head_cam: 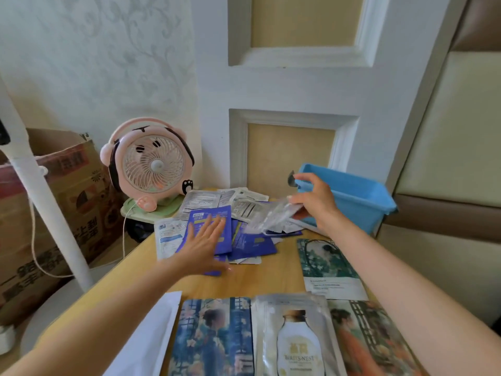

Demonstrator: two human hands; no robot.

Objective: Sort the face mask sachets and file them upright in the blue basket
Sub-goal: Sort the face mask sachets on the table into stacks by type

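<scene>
My right hand [315, 202] pinches a silvery foil sachet [271, 217] beside the blue plastic basket [360, 196]; my left hand [204, 245] lies flat and empty on the unsorted purple sachet heap [244, 240]. Sorting is barely begun, I judge.

The left hand [206, 246] lies flat, fingers spread, on a dark blue sachet [214, 226] atop the pile mid-worktop [271, 278]. The right hand [317, 202] pinches a silvery sachet [271, 217] just beside the blue basket [355, 196] at the worktop's far right corner.
</scene>
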